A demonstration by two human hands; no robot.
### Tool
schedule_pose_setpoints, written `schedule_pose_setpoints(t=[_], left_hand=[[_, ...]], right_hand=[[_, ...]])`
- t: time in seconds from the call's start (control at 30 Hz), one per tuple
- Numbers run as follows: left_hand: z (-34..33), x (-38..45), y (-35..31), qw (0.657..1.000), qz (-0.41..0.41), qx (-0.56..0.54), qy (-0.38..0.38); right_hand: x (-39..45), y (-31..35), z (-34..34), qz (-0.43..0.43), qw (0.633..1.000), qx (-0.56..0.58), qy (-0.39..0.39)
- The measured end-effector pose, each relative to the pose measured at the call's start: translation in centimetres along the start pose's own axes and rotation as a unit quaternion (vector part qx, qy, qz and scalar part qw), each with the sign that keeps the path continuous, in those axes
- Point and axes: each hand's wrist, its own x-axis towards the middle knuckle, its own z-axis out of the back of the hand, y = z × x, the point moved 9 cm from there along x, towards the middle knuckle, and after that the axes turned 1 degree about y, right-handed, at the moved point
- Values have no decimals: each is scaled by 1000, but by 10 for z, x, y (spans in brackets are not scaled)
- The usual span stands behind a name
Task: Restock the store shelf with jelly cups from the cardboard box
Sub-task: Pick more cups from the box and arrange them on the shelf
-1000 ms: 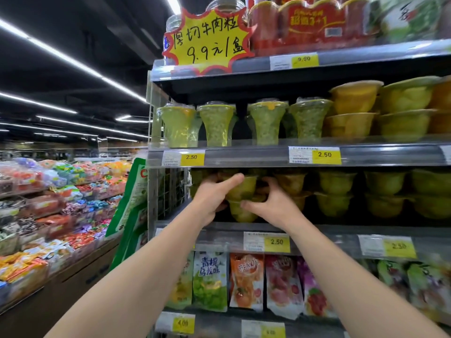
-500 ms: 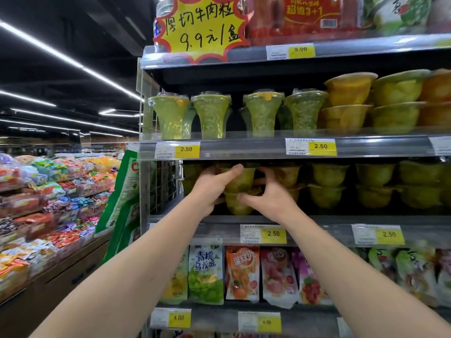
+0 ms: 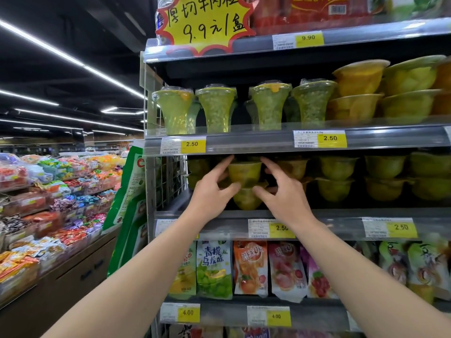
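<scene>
Yellow-green stacked jelly cups (image 3: 245, 173) half hidden between left hand (image 3: 211, 195) and right hand (image 3: 284, 195)

A grey shelf unit (image 3: 280, 215) is shown with price strips along each tier edge. On the second tier (image 3: 244, 140), tall green cups (image 3: 216, 108) are ranged at the left and stacked yellow bowls (image 3: 357, 91) at the right; on the tier below, jelly cups (image 3: 245, 184) are stacked two high in a row running rightward. Beneath that tier, printed pouches (image 3: 250, 267) are lined up side by side above 4.00 tags (image 3: 188, 312), and red packs (image 3: 317, 11) are carried on the top tier.
</scene>
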Motion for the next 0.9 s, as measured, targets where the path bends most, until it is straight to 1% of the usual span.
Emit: schedule_pose_setpoints(t=[0.2,0.3,0.47,0.6,0.73,0.9], left_hand=[[-8,24,19,999,42,-20,0],[-11,34,30,998,67,-14,7],[-16,46,42,994,102,-33,20],[-22,53,46,992,106,-54,30],[-25,56,46,994,96,-33,29],[-21,58,45,996,90,-5,22]], right_hand=[[17,-11,-12,-45,999,-19,19],[25,-17,-22,-63,997,-25,32],[36,-23,-31,-97,994,-37,39],[40,-30,-35,-116,991,-58,35],[40,-38,-35,-151,984,-90,37],[40,-39,-34,-151,985,-70,39]])
